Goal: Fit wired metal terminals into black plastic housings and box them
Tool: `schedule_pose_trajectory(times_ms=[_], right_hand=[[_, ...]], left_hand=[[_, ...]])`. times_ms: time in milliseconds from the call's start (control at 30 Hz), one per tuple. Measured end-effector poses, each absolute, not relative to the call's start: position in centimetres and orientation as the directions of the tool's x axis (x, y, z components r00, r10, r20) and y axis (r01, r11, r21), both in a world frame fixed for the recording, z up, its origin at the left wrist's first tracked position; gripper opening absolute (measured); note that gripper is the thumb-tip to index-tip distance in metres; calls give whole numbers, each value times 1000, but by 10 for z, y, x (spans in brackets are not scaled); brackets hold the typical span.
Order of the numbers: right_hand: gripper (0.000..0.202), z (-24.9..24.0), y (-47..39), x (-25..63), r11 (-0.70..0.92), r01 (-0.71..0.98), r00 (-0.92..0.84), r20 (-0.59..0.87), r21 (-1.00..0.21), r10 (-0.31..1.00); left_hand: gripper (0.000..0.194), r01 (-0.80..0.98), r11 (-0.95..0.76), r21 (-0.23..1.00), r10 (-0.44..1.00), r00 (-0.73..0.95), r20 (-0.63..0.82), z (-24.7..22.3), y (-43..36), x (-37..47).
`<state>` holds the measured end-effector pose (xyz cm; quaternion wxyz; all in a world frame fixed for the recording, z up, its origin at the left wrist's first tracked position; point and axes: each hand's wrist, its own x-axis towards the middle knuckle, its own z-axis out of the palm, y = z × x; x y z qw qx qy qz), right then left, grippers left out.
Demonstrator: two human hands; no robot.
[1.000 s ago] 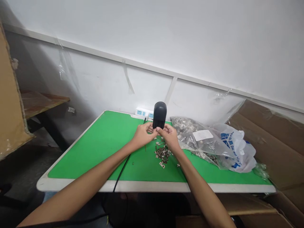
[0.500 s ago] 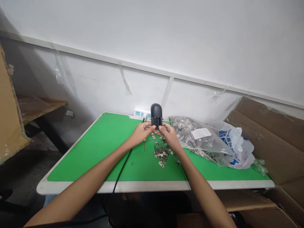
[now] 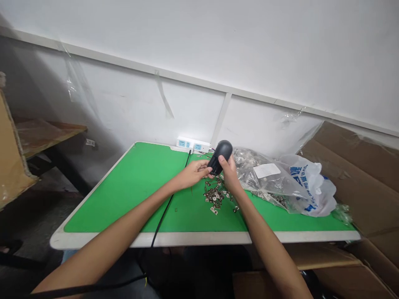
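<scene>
A dark, rounded device (image 3: 223, 150) with an open compartment on its lower part is held tilted over the green tabletop, its domed end up and to the right. My right hand (image 3: 230, 172) wraps round its right side, thumb across its face. At the device's lower left end, my left hand (image 3: 195, 172) is closed, thumb and fingers pinched at the edge. Whether a small part is between those fingertips cannot be made out. Just below the hands lies a loose pile of small metal contact pieces (image 3: 215, 196) on the table.
A white power strip (image 3: 193, 144) stands at the back edge, with a black cable (image 3: 164, 214) running forward over the table (image 3: 124, 191). Clear bags of metal parts (image 3: 267, 182) and a white plastic bag (image 3: 316, 187) lie right, beside cardboard (image 3: 352, 182).
The device has gone from upright to tilted rightward and has moved slightly right. My right hand now wraps its side, while my left hand stays at the lower end.
</scene>
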<state>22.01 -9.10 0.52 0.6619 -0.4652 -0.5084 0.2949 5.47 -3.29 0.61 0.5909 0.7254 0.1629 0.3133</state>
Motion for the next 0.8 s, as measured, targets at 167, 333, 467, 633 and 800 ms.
schedule_pose_trajectory(times_ms=[167,333,467,633,800], right_hand=[[54,11,-89,208,312,-191,299,247,-931,922],[52,10,-90,199,306,-157,359,235,-939,903],[45,7,-89,193,295,-120,390,228,-948,892],[45,5,-88,192,304,-147,400,224,-941,889],[44,6,-89,191,319,-161,423,227,-934,877]], left_hand=[[32,-150,-51,987,592,792,150,3,-42,59],[29,-195,105,975,665,743,77,1,-52,65],[27,-227,209,951,689,725,21,-5,-56,68],[26,-262,271,926,669,743,14,-12,-53,69],[34,-277,305,911,639,769,19,-14,-51,68]])
